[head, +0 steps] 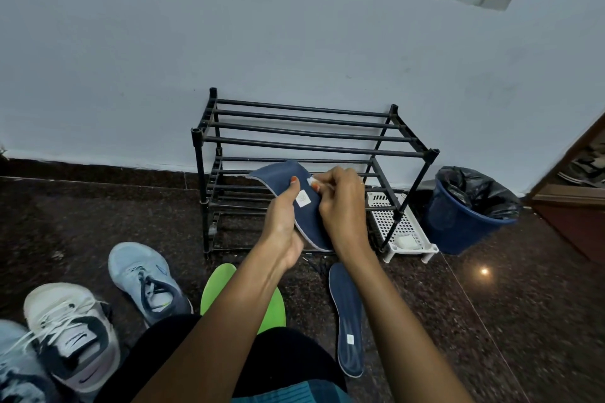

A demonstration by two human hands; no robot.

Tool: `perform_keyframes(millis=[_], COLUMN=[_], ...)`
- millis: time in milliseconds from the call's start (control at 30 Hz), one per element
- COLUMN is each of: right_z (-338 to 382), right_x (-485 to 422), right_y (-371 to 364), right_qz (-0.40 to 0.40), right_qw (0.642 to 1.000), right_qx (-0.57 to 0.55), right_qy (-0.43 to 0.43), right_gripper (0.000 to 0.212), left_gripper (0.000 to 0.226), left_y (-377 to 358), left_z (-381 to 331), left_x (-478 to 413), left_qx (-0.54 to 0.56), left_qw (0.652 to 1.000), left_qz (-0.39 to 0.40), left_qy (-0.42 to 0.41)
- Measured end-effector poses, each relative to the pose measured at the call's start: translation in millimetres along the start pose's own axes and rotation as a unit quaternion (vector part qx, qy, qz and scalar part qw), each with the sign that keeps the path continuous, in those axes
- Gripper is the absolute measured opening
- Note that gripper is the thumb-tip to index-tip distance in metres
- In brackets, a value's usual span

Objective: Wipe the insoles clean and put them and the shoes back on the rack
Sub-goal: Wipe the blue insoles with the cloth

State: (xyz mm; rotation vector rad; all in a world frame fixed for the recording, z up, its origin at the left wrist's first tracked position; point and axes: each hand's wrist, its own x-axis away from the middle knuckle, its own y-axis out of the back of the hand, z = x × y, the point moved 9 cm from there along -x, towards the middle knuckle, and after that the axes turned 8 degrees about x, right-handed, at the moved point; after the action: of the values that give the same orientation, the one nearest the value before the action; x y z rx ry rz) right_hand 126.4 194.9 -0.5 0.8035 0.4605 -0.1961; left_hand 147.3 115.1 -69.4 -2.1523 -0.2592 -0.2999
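My left hand (284, 219) grips a dark blue insole (284, 177) by its heel end, thumb pressed on its top face, and holds it up in front of the black shoe rack (314, 141). My right hand (340, 203) pinches a small white wipe (311, 179) against the insole's upper surface. A second blue insole (347, 321) lies flat on the floor at the right. A green insole (216, 285) lies on the floor under my left forearm. A light blue sneaker (144, 278) and a white sneaker (72, 330) stand at the left.
A white perforated tray (397, 226) holding a white piece sits under the rack's right end. A blue bin (458, 222) with a black liner stands to the right. A wooden door edge (569, 193) is at far right. Another shoe (16, 370) shows at bottom left.
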Motion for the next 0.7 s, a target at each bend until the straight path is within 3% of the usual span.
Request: perform_keyframes(millis=[300, 400, 533, 700], right_z=[12.7, 13.6, 2.6, -19.4], right_x=[23.5, 31.8, 36.0, 33.3], right_y=[1.4, 0.3, -0.6, 4.3], right_qz=[0.002, 0.018, 0.057, 0.052], right_qw=[0.993, 0.993, 0.998, 0.985], right_qx=[0.101, 0.091, -0.004, -0.144], right_qy=[0.062, 0.078, 0.035, -0.082], right_gripper=[0.024, 0.02, 0.011, 0.018], left_gripper=[0.035, 0.037, 0.035, 0.037], left_y=[-2.7, -4.9, -4.6, -8.8], left_z=[-1.5, -3.5, -6.0, -2.6], left_x=[-3.4, -3.4, -4.6, -3.1], left_qx=[-0.002, -0.008, -0.021, -0.022], left_qw=[1.0, 0.999, 0.999, 0.996], left_qz=[0.025, 0.037, 0.038, 0.056], left_qy=[-0.003, 0.002, 0.012, 0.059])
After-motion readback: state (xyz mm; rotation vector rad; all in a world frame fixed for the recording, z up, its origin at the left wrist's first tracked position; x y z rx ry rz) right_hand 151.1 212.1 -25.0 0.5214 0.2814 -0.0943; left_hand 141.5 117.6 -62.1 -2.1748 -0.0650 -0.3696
